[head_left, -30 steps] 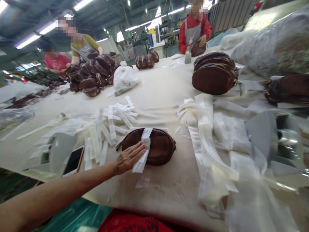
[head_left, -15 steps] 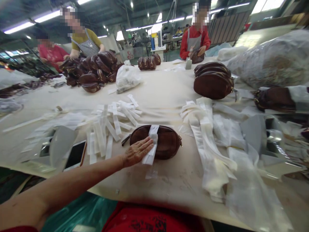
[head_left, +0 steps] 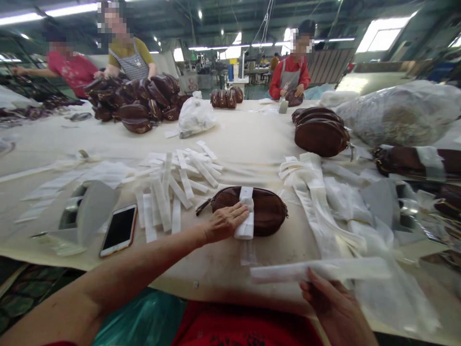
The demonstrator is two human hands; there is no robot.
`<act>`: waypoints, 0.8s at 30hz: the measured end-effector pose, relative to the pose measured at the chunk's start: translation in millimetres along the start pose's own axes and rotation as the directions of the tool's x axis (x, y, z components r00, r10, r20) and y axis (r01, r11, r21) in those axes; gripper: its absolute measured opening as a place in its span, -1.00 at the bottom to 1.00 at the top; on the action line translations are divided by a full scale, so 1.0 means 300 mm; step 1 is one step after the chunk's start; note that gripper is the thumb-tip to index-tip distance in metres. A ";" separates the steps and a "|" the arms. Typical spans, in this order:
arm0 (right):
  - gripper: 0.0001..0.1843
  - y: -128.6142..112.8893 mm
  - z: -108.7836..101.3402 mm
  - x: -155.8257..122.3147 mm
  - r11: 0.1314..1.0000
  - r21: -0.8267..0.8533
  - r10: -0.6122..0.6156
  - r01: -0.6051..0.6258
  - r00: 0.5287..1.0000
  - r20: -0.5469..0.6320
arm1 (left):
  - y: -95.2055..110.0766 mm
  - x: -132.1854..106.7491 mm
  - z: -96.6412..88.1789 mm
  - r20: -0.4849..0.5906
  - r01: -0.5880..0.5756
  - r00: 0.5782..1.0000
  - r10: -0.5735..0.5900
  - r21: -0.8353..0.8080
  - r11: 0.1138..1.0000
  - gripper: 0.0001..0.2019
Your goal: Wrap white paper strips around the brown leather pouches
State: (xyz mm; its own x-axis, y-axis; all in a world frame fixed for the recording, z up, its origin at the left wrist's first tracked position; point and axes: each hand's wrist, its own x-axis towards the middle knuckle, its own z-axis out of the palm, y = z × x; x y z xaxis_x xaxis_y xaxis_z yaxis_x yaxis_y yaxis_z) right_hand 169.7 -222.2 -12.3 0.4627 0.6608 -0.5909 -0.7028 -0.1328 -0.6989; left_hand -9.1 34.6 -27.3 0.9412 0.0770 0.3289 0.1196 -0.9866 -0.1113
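Observation:
A brown oval zip pouch lies on the pale table in front of me, its zipper pull pointing left. A white strip crosses the pouch's middle and hangs over its near side. My left hand rests flat on the pouch's left part, fingertips on that strip, fingers stretched out. Lower right, my right hand pinches a long white translucent strip between thumb and fingers, held level above the table edge. A clear piece of film lies just below the pouch.
Loose white strips lie left of the pouch, near a phone and a tape dispenser. More long strips and a second dispenser are at right. Stacked brown pouches stand behind. Several people work across the table.
My right hand has come into view at lower right with a white strip. My left hand stays on the pouch; the whole view has shifted slightly.

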 end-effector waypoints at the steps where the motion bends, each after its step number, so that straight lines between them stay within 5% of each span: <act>1: -0.79 0.005 0.073 0.035 0.998 0.021 0.060 -0.060 0.998 0.006 | -0.005 0.006 -0.005 0.020 0.008 1.000 -0.007 -0.013 1.000 -0.63; 5: -0.73 0.037 0.314 0.126 0.971 0.041 0.234 -0.237 0.970 0.067 | -0.023 0.037 -0.035 0.093 0.042 0.995 -0.035 -0.074 0.996 -0.64; 9: -0.81 0.087 0.415 0.171 0.961 0.027 0.273 -0.275 0.959 0.080 | -0.029 0.064 -0.065 0.150 0.078 0.987 -0.058 -0.132 0.988 -0.68; 19: -0.90 0.144 0.453 0.239 0.967 -0.053 0.250 -0.247 0.966 0.062 | -0.011 0.052 -0.113 0.229 0.100 0.973 -0.040 -0.255 0.962 -0.33; 24: -0.87 0.144 0.418 0.241 0.950 -0.267 0.205 -0.162 0.969 0.140 | 0.007 0.026 -0.072 0.197 0.093 0.979 -0.054 -0.197 0.976 -0.54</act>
State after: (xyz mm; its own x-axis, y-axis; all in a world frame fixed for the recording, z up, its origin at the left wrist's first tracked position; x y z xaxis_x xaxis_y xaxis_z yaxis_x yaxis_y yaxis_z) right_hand 105.0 -87.5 -34.8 0.2290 0.7161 -0.6594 -0.5982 -0.4309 -0.6757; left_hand -8.2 30.2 -4.6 0.9771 0.1570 0.1434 0.1424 -0.9841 0.1065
